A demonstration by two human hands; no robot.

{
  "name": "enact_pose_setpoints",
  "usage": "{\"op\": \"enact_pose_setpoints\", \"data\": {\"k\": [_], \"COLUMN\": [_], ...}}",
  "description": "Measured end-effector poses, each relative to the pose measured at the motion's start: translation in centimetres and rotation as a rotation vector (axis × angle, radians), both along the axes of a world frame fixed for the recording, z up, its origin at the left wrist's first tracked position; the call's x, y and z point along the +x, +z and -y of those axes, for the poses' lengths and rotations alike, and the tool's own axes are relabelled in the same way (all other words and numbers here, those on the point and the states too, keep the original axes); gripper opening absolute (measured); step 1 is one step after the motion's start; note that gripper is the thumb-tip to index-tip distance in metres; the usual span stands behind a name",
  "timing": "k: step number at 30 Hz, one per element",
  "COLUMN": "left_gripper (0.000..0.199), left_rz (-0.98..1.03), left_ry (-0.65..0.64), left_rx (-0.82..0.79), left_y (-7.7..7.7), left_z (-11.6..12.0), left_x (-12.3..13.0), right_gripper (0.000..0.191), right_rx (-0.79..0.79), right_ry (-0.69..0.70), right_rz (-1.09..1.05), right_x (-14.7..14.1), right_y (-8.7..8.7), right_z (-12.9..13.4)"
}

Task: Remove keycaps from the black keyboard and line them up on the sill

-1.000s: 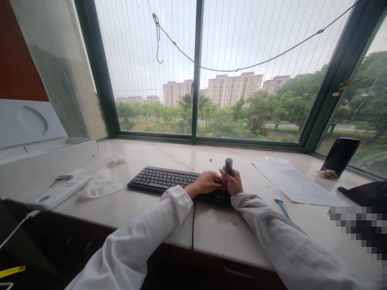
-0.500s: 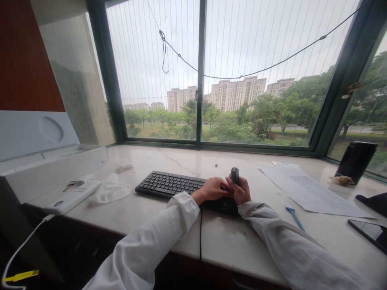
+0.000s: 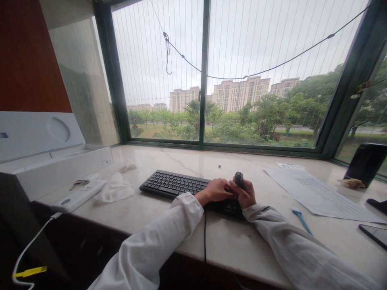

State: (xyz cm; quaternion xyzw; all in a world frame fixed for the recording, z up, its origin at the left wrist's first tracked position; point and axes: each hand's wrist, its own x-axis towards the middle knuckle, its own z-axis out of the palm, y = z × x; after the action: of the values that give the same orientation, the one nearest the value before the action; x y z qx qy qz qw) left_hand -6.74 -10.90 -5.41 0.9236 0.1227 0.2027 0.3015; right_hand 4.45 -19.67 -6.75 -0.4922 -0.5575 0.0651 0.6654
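Observation:
A black keyboard [image 3: 173, 184] lies on the pale marble desktop, its cable running down over the front edge. My right hand [image 3: 245, 194] is wrapped round a small dark object [image 3: 239, 179], whose blocky end sticks up above the fist over the keyboard's right part. Close against it, my left hand [image 3: 218, 190] has its fingers bent and drawn together at the right hand's fingers. Whatever those left fingertips grip is hidden. Both hands cover some of the keyboard's right keys.
Printed paper [image 3: 320, 195], a blue tool [image 3: 302, 221], a phone [image 3: 375, 234] and a black cylinder [image 3: 366, 164] are on the right. Leftward are crumpled white plastic [image 3: 115, 189], a white device [image 3: 81, 196] with keys, and a white box [image 3: 66, 167]. A window [image 3: 202, 144] stands behind.
The whole view has shifted slightly, so the desk and hands appear a little further right. The hands remain together, with the dark object still in my right hand.

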Motion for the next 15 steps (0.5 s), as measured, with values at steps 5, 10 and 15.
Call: {"op": "enact_pose_setpoints", "data": {"k": [5,10,15], "left_gripper": [0.039,0.040,0.048], "left_rz": [-0.010,-0.068,-0.022], "left_ry": [0.025,0.035,0.005], "left_rx": [0.021,0.018,-0.092], "left_y": [0.0,0.2,0.3], "left_z": [0.0,-0.1,-0.2], "left_x": [0.0,-0.2,-0.5], "right_gripper": [0.032,0.032,0.038], "right_rx": [0.018,0.018,0.062], "right_ry": [0.005,0.041,-0.029], "right_rz": [0.063,0.179,-0.038], "right_x": [0.2,-0.3,-0.5], "right_y": [-0.2,0.0,1.4], "right_z": [0.2,0.5,0.0]}}
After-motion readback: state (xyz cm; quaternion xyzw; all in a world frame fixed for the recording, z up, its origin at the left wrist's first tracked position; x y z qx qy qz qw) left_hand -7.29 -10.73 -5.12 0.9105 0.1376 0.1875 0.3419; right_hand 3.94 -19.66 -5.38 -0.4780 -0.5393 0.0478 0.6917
